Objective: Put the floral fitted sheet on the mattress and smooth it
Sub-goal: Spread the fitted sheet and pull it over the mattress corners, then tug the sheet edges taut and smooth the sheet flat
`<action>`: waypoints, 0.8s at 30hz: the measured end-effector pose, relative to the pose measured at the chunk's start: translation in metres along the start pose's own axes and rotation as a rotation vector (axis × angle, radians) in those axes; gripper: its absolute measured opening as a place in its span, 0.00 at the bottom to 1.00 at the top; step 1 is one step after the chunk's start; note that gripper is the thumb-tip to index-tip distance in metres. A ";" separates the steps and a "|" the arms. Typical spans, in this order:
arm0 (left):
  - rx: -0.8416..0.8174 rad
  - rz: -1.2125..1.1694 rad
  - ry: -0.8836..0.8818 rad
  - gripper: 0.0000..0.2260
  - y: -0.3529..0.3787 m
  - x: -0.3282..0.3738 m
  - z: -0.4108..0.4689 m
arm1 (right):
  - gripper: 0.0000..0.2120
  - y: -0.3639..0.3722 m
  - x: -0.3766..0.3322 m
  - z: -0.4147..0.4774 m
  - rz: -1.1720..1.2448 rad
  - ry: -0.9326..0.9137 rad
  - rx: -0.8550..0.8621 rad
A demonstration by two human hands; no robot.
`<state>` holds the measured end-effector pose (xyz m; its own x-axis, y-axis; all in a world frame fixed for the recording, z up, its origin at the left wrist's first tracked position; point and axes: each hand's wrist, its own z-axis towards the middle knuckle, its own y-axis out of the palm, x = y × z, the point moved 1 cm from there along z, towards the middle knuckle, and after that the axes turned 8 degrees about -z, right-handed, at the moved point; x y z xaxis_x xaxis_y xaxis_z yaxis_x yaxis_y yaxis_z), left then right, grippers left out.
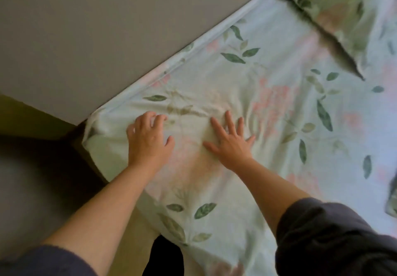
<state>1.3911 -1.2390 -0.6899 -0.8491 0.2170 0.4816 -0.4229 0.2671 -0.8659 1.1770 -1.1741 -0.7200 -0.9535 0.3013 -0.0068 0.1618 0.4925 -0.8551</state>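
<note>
The floral fitted sheet, pale blue-green with pink blooms and dark green leaves, covers the mattress and wraps over its near left corner. My left hand rests on the sheet close to that corner, fingertips slightly bent on the cloth. My right hand lies flat with fingers spread, pressing the sheet just to the right. Small wrinkles fan out around and between both hands.
A grey wall runs along the mattress's far edge. A pillow in matching floral fabric lies at the upper right. The floor shows dark at the left, beside the bed's corner.
</note>
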 end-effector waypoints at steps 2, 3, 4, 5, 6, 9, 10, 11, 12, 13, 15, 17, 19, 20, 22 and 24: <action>-0.202 0.081 0.105 0.31 0.034 0.047 -0.003 | 0.35 0.016 0.052 -0.026 0.032 0.073 0.006; -0.292 0.143 0.162 0.34 0.051 0.067 -0.008 | 0.35 0.026 0.074 -0.040 0.052 0.107 0.010; -0.362 0.209 0.232 0.37 0.071 0.093 -0.016 | 0.35 0.041 0.101 -0.058 0.072 0.151 0.023; -0.416 0.263 0.304 0.39 0.089 0.113 -0.024 | 0.35 0.053 0.122 -0.074 0.092 0.201 0.024; -0.453 0.319 0.381 0.41 0.114 0.145 -0.040 | 0.34 0.072 0.155 -0.101 0.122 0.259 0.036; -0.493 0.386 0.519 0.43 0.159 0.198 -0.068 | 0.33 0.112 0.203 -0.153 0.180 0.358 0.081; -0.511 0.397 0.556 0.44 0.177 0.224 -0.084 | 0.33 0.127 0.226 -0.176 0.218 0.405 0.091; -0.533 0.409 0.601 0.44 0.196 0.251 -0.101 | 0.33 0.143 0.251 -0.201 0.242 0.465 0.083; -0.550 0.431 0.641 0.44 0.209 0.271 -0.116 | 0.34 0.158 0.270 -0.221 0.255 0.514 0.075; -0.569 0.439 0.673 0.44 0.220 0.286 -0.128 | 0.34 0.170 0.286 -0.237 0.266 0.565 0.050; -0.635 0.470 0.728 0.47 0.251 0.330 -0.170 | 0.35 0.202 0.332 -0.292 0.330 0.696 0.010; -0.669 0.475 0.729 0.49 0.269 0.349 -0.200 | 0.37 0.225 0.359 -0.324 0.365 0.778 -0.019; -0.691 0.512 0.787 0.50 0.296 0.380 -0.245 | 0.38 0.245 0.391 -0.364 0.431 0.880 -0.057; -0.703 0.533 0.821 0.51 0.304 0.388 -0.263 | 0.39 0.252 0.400 -0.375 0.449 0.907 -0.070; -0.723 0.595 0.893 0.52 0.319 0.405 -0.302 | 0.40 0.268 0.416 -0.403 0.507 0.966 -0.088; -0.768 0.630 0.993 0.51 0.330 0.414 -0.334 | 0.40 0.280 0.429 -0.434 0.596 1.067 -0.095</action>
<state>1.0057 -0.7479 -0.7315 -0.1179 0.9689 0.2177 0.4901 0.2475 -0.8358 0.9236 -0.5525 -0.7371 -0.0445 0.9956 0.0825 0.5621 0.0932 -0.8218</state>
